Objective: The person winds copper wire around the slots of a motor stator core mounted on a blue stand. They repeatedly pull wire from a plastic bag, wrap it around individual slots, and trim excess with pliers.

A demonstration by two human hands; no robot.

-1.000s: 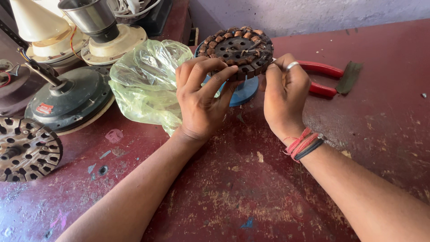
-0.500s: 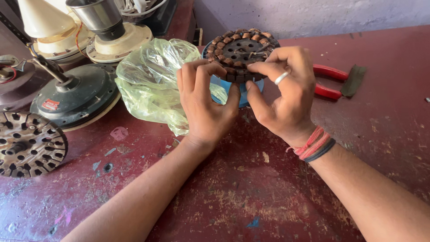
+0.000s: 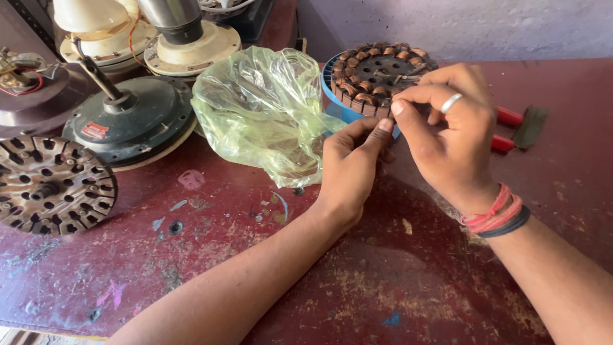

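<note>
Copper-wound stator (image 3: 377,76) near surface's (image 3: 408,281) far edge, pinched at its rim by left hand (image 3: 350,167) and right hand (image 3: 450,137), fingers curled. Bare surface nearer.

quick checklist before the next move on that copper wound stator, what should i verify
1. Wound stator seated on the blue holder: ok.
2. Both hands at its near rim, left hand and right hand fingertips close together: ok.
3. Whether a wire end is pinched between the fingertips: cannot tell.
4. Green plastic bag off the stator: not ok, it touches the holder.
5. Red-handled pliers within reach: ok, beside the right hand.
</note>
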